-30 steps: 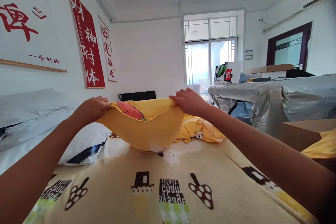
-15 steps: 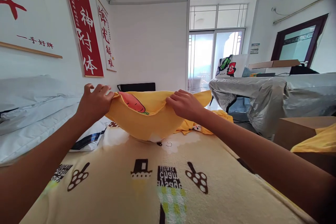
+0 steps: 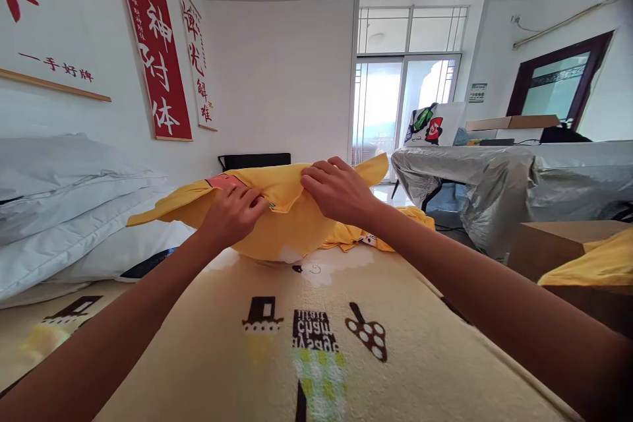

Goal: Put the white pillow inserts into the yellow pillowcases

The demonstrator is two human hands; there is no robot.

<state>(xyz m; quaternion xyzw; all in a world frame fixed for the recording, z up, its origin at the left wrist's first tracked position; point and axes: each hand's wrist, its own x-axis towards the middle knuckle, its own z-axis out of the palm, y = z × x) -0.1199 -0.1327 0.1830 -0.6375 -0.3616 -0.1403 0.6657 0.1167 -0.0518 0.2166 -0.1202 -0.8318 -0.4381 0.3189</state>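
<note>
Yellow cloth (image 3: 289, 234), with a pink, dark-outlined print (image 3: 215, 181); limp, sagging below and between the left hand (image 3: 235, 211) and right hand (image 3: 335, 188), each closed on its upper edge. Long axis crosswise: one end points left beyond the left hand, the other rightward and upward past the right.

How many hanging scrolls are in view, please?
3, all on the left wall: a large white scroll, nearest and cut off; a red scroll; and a narrow white scroll, farthest.

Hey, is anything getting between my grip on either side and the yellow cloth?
Nothing visible is: your left grip and right grip both hold the yellow cloth directly. The white pillows lie off left.
</note>
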